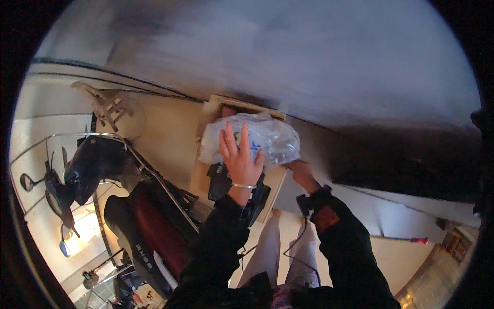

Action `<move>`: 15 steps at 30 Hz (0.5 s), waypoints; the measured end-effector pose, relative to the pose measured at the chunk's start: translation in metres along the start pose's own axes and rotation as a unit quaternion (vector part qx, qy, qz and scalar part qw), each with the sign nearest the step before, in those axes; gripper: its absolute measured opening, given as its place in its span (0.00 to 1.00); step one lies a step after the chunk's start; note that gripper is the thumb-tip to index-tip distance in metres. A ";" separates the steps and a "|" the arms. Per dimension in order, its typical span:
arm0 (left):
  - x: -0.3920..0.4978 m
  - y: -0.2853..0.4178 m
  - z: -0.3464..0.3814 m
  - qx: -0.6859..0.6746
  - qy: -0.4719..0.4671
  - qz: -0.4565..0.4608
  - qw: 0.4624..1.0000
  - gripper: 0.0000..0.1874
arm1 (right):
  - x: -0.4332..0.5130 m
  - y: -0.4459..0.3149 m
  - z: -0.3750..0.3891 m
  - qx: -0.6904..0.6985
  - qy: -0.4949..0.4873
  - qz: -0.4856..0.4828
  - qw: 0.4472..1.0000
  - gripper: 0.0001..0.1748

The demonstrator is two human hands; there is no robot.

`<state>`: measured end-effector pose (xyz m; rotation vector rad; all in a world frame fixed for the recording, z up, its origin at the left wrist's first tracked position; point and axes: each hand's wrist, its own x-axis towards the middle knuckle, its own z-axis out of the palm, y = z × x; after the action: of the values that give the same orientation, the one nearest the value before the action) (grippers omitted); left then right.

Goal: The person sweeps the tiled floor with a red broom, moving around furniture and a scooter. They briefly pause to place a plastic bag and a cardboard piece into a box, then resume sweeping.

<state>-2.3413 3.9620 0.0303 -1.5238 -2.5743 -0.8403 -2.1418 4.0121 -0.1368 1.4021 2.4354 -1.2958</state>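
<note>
A translucent plastic bag (278, 141), crumpled and with blue printing on it, lies before me over a pale wooden box or drawer unit (277, 185). My left hand (242, 164) is over the near side of the bag, its fingers spread and pointing away from me. A pale bracelet circles that wrist. At the bag's lower right edge is my right hand (304, 174), its fingers closed on the plastic; the fingertips are partly hidden. Black items (217, 181) sit on the unit just below the bag, partly covered by my left hand and sleeve.
To the left stands a motor scooter (158, 228) with a dark red seat, mirrors and a metal rail (166, 181). A wooden folding stool (106, 104) is farther back. A thin pole with a red end (420, 240) lies at the right. A cable hangs by my right sleeve.
</note>
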 end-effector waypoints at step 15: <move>0.024 -0.076 0.005 -0.164 -0.054 -0.051 0.984 0.17 | 0.109 -0.251 -0.085 -0.003 0.274 -0.421 0.865 0.16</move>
<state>-2.4151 3.9548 0.0000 -1.5600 -2.7164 -1.2851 -2.3605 4.0854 0.0336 0.7329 3.6891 -1.0324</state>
